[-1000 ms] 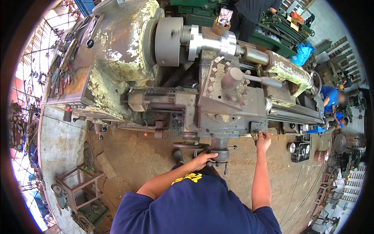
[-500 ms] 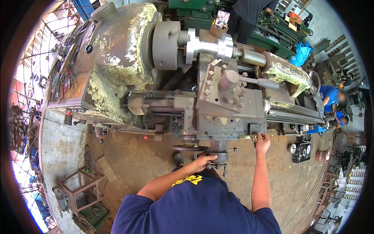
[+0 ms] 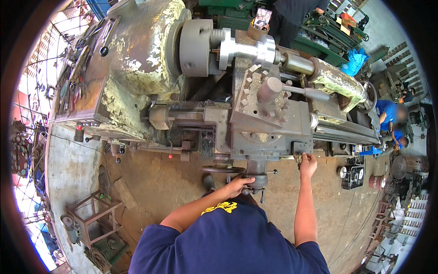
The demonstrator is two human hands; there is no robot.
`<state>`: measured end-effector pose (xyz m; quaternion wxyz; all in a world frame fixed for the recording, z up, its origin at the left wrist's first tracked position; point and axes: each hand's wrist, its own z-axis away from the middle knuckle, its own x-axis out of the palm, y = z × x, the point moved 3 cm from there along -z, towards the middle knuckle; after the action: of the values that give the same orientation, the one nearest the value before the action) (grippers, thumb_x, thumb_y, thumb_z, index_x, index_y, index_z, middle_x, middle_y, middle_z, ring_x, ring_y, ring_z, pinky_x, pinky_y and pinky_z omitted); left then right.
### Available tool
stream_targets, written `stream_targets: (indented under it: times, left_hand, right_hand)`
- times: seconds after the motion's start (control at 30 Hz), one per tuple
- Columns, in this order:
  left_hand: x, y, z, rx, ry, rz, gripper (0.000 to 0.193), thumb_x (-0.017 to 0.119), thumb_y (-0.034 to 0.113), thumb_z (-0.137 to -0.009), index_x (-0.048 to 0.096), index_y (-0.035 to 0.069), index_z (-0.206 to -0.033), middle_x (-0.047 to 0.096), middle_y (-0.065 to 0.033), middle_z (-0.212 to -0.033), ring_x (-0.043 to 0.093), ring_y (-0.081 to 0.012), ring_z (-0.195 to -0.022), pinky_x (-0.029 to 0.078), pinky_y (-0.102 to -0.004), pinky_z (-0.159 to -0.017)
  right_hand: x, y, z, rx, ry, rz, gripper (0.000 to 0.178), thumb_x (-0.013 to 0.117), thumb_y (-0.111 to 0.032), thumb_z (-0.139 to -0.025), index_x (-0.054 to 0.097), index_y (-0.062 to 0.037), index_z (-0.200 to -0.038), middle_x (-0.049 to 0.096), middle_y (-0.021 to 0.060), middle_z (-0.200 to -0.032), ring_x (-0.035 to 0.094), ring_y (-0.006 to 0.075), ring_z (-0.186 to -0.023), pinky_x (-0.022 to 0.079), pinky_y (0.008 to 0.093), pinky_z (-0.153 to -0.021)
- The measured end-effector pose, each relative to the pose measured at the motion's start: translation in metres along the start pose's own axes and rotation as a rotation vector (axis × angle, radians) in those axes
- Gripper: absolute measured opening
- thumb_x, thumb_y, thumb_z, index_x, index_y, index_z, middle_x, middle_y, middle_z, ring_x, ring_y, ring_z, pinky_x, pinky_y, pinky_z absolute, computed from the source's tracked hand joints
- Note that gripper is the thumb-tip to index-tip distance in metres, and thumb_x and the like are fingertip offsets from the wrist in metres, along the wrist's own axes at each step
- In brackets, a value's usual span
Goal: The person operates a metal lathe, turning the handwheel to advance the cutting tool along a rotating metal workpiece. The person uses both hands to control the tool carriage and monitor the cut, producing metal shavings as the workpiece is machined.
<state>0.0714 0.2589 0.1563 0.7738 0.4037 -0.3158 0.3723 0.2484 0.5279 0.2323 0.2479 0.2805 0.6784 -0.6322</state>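
A large metal lathe fills the upper middle. My left hand curls around the dark round collar of the cross-slide crank, thumb on top. At the carriage's lower right corner, the fingers of my right hand are pinched together; what they hold is too small to make out. Between the grey chuck and the tailstock sits a shiny metal workpiece with a wide flange at each end. The tool post stands below it, its long handle pointing right. The chuck's surface looks smeared.
Spanners and other hand tools lie on the headstock at the left. A handwheel is left of my left hand. A phone stands behind the lathe beside another person. A metal frame stand is on the floor at lower left.
The view has shifted very slightly. Both my hands keep nearly the same places on the lathe, and the workpiece stays between chuck and tailstock.
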Motion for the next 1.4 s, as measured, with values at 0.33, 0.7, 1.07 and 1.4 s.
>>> stream_targets:
  times: [0.33,0.7,1.07,1.4]
  left_hand:
    - [-0.002,-0.002,-0.004,0.033,-0.026,0.027,0.047,0.065,0.031,-0.094,0.056,0.000,-0.127,0.068,-0.0130,-0.112,0.066,-0.0248,-0.097,0.054,-0.0356,-0.083]
    - [-0.009,-0.006,-0.008,0.051,-0.038,0.050,0.048,0.068,0.027,-0.090,0.054,0.002,-0.128,0.065,-0.0120,-0.114,0.062,-0.0258,-0.103,0.052,-0.0386,-0.079]
    - [-0.008,-0.004,-0.007,0.045,-0.042,0.039,0.054,0.069,0.027,-0.090,0.049,0.003,-0.133,0.061,-0.0124,-0.122,0.061,-0.0265,-0.110,0.053,-0.0437,-0.088]
    - [-0.007,-0.006,-0.009,0.059,-0.029,0.062,0.057,0.070,0.029,-0.090,0.048,0.003,-0.135,0.061,-0.0133,-0.124,0.062,-0.0271,-0.111,0.053,-0.0434,-0.089]
  right_hand:
    - [0.006,0.019,-0.007,0.082,-0.055,-0.017,0.022,0.072,-0.020,-0.085,0.069,0.0022,-0.086,0.065,0.0096,-0.065,0.060,0.0177,-0.058,0.048,0.0358,-0.058]
    - [0.008,0.022,-0.013,-0.055,-0.016,0.119,0.023,0.072,-0.020,-0.085,0.069,0.0024,-0.084,0.065,0.0122,-0.066,0.062,0.0194,-0.059,0.049,0.0365,-0.059]
    - [0.004,-0.002,-0.001,-0.019,-0.040,0.017,0.023,0.069,-0.018,-0.089,0.067,0.0045,-0.086,0.064,0.0082,-0.064,0.058,0.0147,-0.050,0.048,0.0331,-0.047]
    - [0.003,0.004,-0.004,-0.058,-0.032,0.063,0.024,0.070,-0.020,-0.089,0.068,0.0038,-0.087,0.067,0.0106,-0.069,0.062,0.0162,-0.052,0.049,0.0343,-0.050]
